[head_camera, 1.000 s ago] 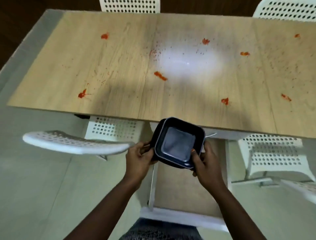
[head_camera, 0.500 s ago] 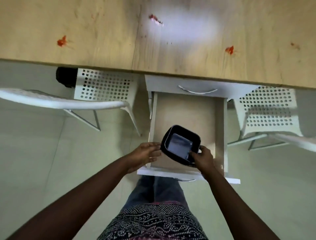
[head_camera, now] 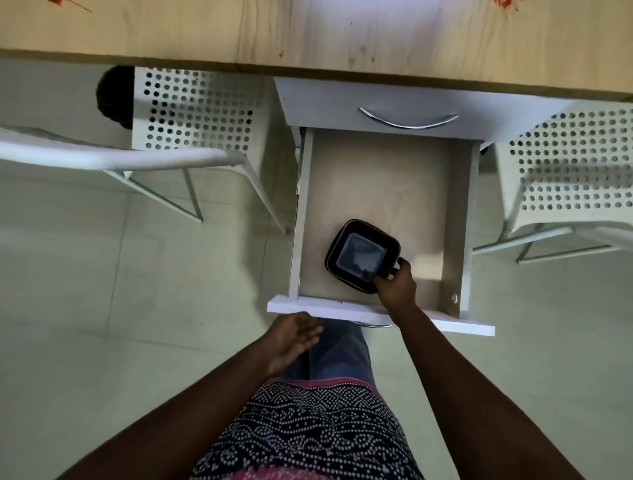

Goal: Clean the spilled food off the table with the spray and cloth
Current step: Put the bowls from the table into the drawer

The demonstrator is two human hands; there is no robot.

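Head view: the right hand is clamped on the lower right corner of a black square container, which sits low in the open drawer at the centre of the frame, its far edge seemingly down on the drawer floor. The left hand is apart from it, open and empty, fingers loosely spread just below the drawer front. The tabletop runs along the top edge of the frame, with red spilled food showing at its upper right and upper left corners. White perforated chairs stand on either side. Neither spray nor cloth is in sight, so the cleaning proper looks not yet begun.

Risks, as I judge them: the container is held by one corner only, so it could tip or drop with a clatter if released early. Pushing the drawer shut with the right hand inside could pinch the fingers. The stains may dry and cling harder the longer they wait.
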